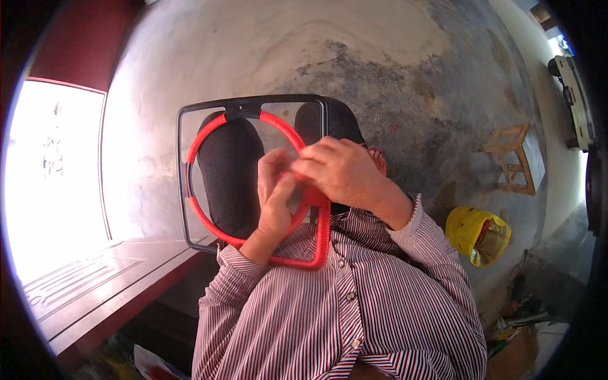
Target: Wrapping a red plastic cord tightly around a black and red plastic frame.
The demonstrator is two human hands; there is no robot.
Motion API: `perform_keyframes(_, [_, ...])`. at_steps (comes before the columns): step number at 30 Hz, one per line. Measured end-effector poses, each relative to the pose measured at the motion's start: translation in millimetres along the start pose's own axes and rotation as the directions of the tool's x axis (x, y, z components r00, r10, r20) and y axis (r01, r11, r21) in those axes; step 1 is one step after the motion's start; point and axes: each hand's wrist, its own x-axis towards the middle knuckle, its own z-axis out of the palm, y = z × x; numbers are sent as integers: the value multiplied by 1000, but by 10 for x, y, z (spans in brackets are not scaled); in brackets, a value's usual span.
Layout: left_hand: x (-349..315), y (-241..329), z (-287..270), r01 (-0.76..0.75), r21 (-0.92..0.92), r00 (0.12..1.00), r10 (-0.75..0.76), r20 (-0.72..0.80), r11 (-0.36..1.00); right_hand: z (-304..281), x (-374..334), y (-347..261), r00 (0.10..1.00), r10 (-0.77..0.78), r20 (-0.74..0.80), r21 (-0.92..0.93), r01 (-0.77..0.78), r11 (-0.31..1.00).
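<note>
A black square frame with rounded corners (253, 99) rests on my lap, with a ring inside it. Red cord (206, 218) is wound round most of the ring, and black shows in gaps at its top and left. The frame's lower right corner (322, 244) is wrapped in red too. My left hand (275, 199) reaches inside the ring, fingers bent and pinched near its right side, somewhat blurred. My right hand (345, 171) lies over the frame's right bar, its fingertips closed close to the left ones. Red cord bunches under the right hand; the exact grip is partly hidden.
A purplish panelled board (107, 278) lies at the left, near a bright doorway (60, 171). To the right, a yellow bag (478, 234) sits on the grey floor (430, 152). Beyond it is a small wooden stool (522, 161). Clutter lies at the lower right.
</note>
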Motion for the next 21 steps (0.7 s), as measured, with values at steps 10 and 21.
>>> perform_keyframes(10, [83, -184, -137, 511, -156, 857, -516, 14, 845, 80, -423, 157, 964, 264, 4, 67, -264, 962])
perform_keyframes(21, [112, -109, -49, 593, -361, 793, -600, 106, 720, -125, -869, 412, 710, 695, 116, 972, -224, 66])
